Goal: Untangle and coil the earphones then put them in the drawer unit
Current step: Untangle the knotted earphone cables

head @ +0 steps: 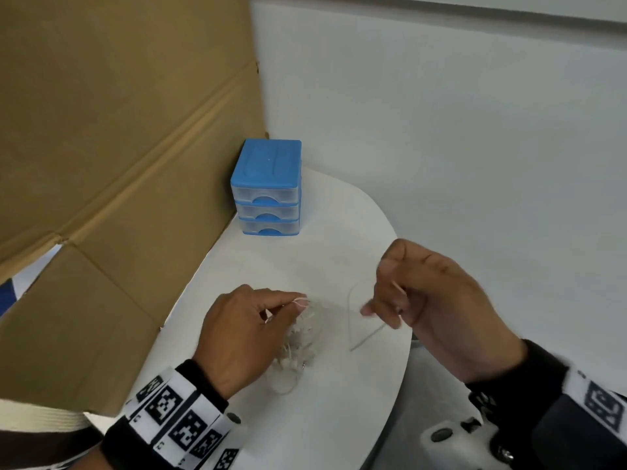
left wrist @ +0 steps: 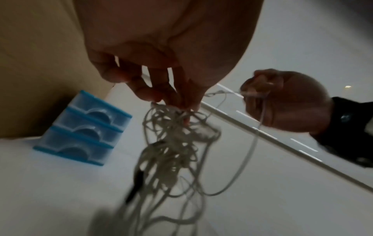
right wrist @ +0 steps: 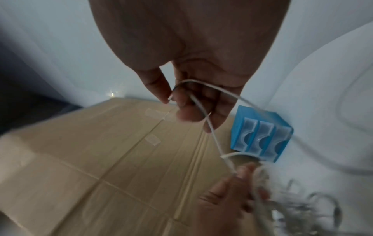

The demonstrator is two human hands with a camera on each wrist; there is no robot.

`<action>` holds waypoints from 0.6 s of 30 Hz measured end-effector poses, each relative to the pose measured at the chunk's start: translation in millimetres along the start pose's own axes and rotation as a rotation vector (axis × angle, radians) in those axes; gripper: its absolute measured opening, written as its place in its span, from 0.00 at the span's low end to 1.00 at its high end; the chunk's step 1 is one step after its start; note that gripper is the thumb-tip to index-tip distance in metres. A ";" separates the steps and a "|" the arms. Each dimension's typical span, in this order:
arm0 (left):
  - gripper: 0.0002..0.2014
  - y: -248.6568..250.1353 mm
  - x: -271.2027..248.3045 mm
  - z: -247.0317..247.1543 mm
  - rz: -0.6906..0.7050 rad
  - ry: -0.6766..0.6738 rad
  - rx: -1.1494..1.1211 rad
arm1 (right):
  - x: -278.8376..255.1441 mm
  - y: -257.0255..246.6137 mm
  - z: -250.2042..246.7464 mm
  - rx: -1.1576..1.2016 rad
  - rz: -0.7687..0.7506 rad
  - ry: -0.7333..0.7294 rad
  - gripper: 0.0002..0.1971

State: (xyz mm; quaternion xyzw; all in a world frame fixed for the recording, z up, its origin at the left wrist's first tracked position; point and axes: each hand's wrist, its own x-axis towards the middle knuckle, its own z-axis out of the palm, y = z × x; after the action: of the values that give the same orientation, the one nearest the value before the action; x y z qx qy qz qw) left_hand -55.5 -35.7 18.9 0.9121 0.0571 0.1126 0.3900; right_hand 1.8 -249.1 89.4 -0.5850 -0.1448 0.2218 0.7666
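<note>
Tangled white wired earphones [left wrist: 171,151] pinched by left hand [head: 244,330], one strand gripped in right hand [head: 424,300], above white table [head: 339,418].

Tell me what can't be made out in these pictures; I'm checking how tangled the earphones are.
- Tangled white earphone cable: left wrist view, motion blur smears the strands, so knots can't be counted.
- Earbuds: head view, the bundle under the left hand is too small and pale against the white table.
- Blue three-drawer plastic unit: contents unreadable through the frosted fronts.
- Right hand: its fingers hide the cable end.
</note>
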 end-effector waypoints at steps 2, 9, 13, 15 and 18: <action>0.05 6.5 -1.5 -2.3 0.055 0.008 -0.022 | -1.9 11.7 -0.3 -0.323 -0.013 0.011 0.14; 0.07 13.4 -6.3 -0.8 0.149 -0.010 0.038 | -5.2 29.6 -5.9 -1.247 -0.192 -0.026 0.05; 0.13 11.9 -7.2 1.3 0.159 -0.038 0.068 | -4.8 21.3 -4.6 -1.128 -0.304 0.045 0.05; 0.10 13.4 -7.7 1.6 0.170 -0.045 0.116 | -6.3 17.4 -0.2 -0.997 -0.320 0.025 0.05; 0.05 12.0 -7.4 2.5 0.159 -0.036 0.129 | -8.9 12.1 6.7 -0.877 -0.373 0.024 0.05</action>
State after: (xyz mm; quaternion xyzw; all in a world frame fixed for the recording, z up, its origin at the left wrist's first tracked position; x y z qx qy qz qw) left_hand -61.8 -47.1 24.7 0.9388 -0.0153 0.1226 0.3214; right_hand -11.2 -245.4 79.9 -0.8200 -0.3184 -0.0084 0.4756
